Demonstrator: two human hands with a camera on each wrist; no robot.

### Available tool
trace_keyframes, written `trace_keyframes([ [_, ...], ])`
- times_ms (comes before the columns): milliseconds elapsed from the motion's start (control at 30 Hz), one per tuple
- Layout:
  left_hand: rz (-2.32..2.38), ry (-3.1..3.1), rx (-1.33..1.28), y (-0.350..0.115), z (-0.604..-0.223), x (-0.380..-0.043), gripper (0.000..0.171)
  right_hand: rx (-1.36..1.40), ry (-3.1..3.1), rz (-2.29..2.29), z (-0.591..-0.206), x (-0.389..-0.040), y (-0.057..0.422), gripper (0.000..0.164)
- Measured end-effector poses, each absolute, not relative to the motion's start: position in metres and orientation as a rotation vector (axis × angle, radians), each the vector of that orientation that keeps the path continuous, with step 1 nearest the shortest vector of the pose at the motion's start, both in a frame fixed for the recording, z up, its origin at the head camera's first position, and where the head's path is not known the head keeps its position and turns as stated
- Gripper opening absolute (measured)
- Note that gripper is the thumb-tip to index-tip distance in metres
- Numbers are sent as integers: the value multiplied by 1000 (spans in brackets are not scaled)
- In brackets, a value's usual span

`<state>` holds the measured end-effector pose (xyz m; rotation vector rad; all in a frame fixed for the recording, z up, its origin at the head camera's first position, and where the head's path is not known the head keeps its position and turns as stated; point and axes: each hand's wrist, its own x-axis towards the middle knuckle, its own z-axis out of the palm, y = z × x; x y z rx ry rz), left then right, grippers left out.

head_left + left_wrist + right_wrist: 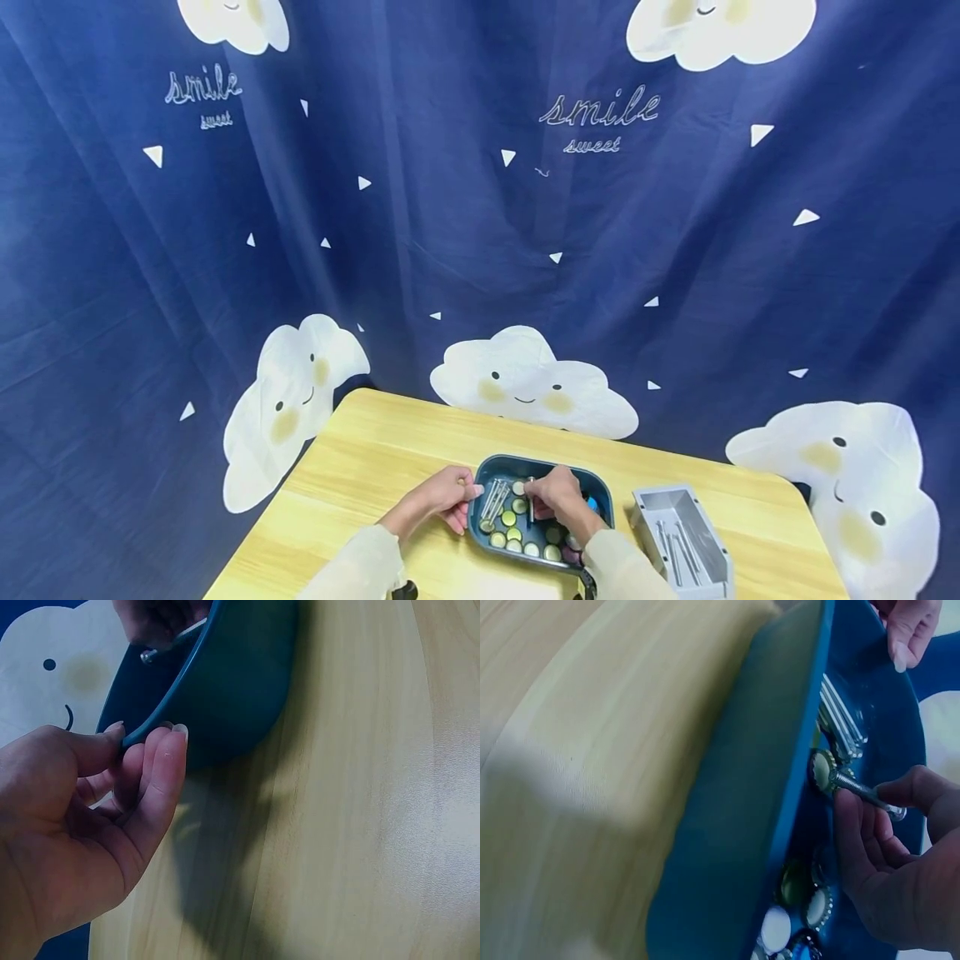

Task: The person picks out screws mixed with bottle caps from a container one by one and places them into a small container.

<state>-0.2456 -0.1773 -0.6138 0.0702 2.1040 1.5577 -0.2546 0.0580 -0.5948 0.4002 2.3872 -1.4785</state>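
Observation:
A dark teal basin (517, 459) stands on the table with loose metal bolts (495, 500) at its left end and several bottle caps (509, 518) scattered over its floor. My left hand (448, 497) pinches the basin's left rim between thumb and fingers, clearly seen in the left wrist view. Inside the basin, my right hand (562, 500) holds one bolt (866, 792) between thumb and fingertips. This bolt's threaded end points toward a bottle cap (823, 769) in the right wrist view. Part of the basin's right side is hidden under the right hand and forearm.
To the right of the basin is a grey plastic box (660, 497) holding several bolts (681, 554). Both stand on a light wooden table (405, 433). A dark blue curtain (450, 208) with printed clouds hangs behind the table.

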Motion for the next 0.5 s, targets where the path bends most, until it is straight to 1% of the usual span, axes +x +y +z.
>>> trace_keyframes([
  [233,1552,2102,76,-176,-612,-246,22,311,2425,-1450,-590,-258,75,12],
  [500,1571,2090,58,-176,-613,-244,21,168,2479,-1418,-581,-261,94,8],
])
